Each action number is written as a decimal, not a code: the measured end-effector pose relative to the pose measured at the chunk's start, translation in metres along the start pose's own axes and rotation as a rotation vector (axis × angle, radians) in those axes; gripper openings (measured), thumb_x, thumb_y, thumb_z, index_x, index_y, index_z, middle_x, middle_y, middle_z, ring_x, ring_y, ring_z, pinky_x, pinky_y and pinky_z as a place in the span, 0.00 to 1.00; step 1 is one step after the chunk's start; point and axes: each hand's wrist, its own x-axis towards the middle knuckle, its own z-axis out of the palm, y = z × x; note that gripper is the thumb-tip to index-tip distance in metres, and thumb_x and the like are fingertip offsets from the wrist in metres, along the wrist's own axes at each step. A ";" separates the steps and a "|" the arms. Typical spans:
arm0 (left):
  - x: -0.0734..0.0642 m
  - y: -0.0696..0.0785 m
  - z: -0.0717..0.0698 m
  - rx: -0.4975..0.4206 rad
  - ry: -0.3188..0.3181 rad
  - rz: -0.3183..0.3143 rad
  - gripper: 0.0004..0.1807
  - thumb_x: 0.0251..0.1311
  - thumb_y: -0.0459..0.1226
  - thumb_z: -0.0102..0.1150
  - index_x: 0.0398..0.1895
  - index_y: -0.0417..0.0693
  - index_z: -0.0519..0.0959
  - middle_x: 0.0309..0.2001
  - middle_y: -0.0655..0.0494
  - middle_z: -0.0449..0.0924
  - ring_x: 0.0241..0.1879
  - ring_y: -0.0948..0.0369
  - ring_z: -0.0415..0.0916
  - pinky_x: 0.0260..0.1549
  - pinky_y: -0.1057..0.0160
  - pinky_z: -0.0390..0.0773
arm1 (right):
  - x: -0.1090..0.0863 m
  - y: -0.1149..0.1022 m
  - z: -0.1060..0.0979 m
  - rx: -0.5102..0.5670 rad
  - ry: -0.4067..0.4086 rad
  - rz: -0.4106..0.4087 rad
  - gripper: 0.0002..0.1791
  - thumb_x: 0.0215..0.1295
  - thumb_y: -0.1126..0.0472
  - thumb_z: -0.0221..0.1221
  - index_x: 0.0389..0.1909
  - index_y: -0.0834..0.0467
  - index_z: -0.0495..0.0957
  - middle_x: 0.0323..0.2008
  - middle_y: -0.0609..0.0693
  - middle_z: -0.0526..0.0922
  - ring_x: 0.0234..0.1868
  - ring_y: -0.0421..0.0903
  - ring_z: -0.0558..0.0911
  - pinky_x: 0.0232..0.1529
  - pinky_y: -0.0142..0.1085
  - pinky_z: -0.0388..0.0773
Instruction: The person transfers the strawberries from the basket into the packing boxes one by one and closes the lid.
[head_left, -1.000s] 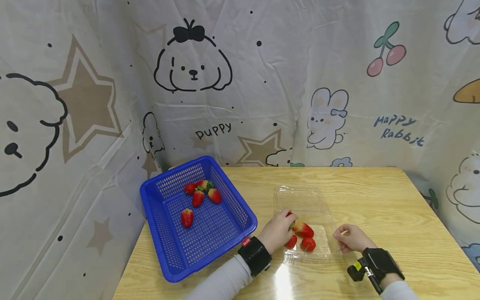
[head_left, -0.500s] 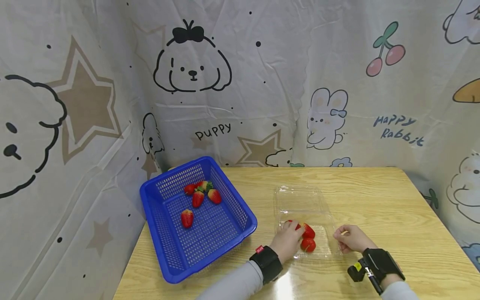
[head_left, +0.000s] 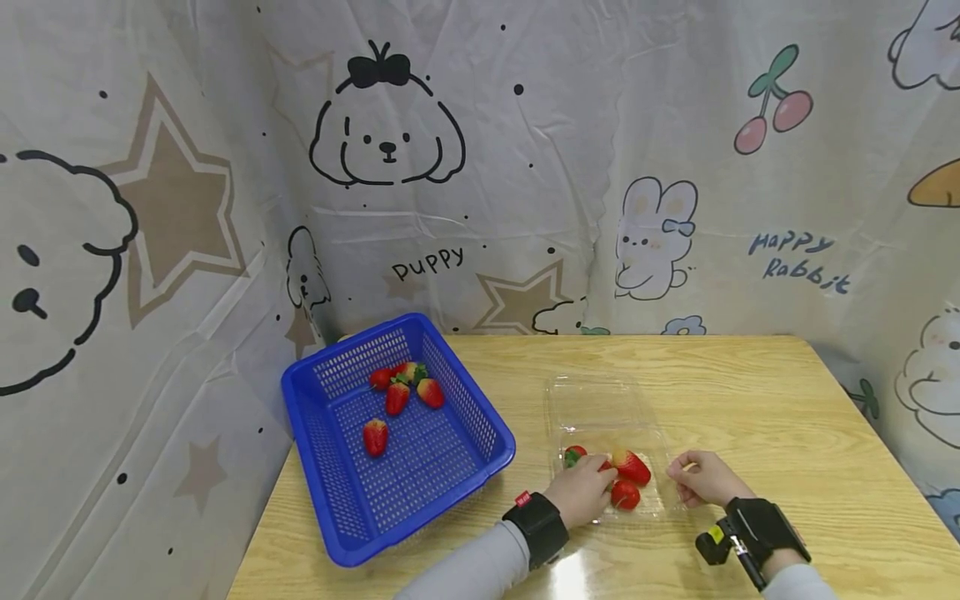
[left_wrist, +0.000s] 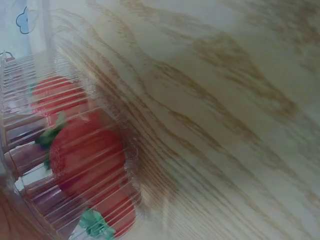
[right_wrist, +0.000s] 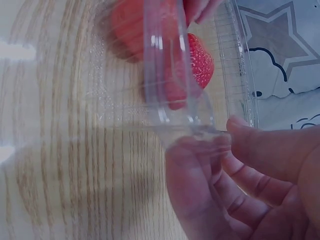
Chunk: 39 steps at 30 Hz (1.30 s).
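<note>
A clear hinged plastic clamshell box [head_left: 652,502] lies with its lid [head_left: 597,402] folded back, several red strawberries in its base. Inside it, my left hand [head_left: 579,493] curls its fingers round a strawberry [left_wrist: 87,155], which the hand largely hides in the head view. A green-topped strawberry [head_left: 575,454] lies beyond the knuckles. To the right of the fingertips sit two more, one long strawberry [head_left: 632,467] and one rounder strawberry [head_left: 625,495]. My right hand [head_left: 703,477] pinches the box's right rim between thumb and fingers, as the right wrist view shows.
A blue perforated basket [head_left: 495,446] stands to the left, a lone strawberry [head_left: 376,437] in its middle and several clustered toward its back. Both rest on a wooden table [head_left: 738,392]. Behind hangs a printed cloth [head_left: 525,200] with cartoon animals.
My left hand has moved right and nearer to me within the box, and the strawberries beside it have shifted right. The green-topped strawberry has come into view. My right hand stays at the rim.
</note>
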 end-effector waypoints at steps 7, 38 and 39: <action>0.001 -0.001 0.000 0.005 0.026 0.029 0.13 0.53 0.38 0.58 0.44 0.53 0.79 0.47 0.57 0.74 0.48 0.64 0.71 0.43 0.70 0.73 | 0.001 0.001 0.000 0.001 -0.005 0.009 0.08 0.63 0.66 0.53 0.35 0.70 0.69 0.17 0.49 0.73 0.20 0.42 0.75 0.22 0.35 0.77; -0.008 -0.081 -0.135 -0.148 0.245 -0.115 0.37 0.56 0.43 0.59 0.69 0.54 0.56 0.69 0.45 0.50 0.68 0.50 0.47 0.63 0.45 0.49 | -0.001 -0.003 0.000 -0.010 -0.006 0.011 0.08 0.64 0.66 0.51 0.34 0.70 0.69 0.17 0.50 0.72 0.20 0.43 0.75 0.23 0.38 0.78; -0.012 -0.088 -0.139 -0.159 0.266 -0.142 0.37 0.55 0.42 0.59 0.69 0.54 0.56 0.69 0.45 0.49 0.68 0.49 0.46 0.63 0.44 0.48 | -0.001 -0.003 0.000 -0.013 -0.008 0.008 0.08 0.64 0.66 0.51 0.34 0.70 0.69 0.17 0.50 0.72 0.20 0.43 0.75 0.23 0.38 0.78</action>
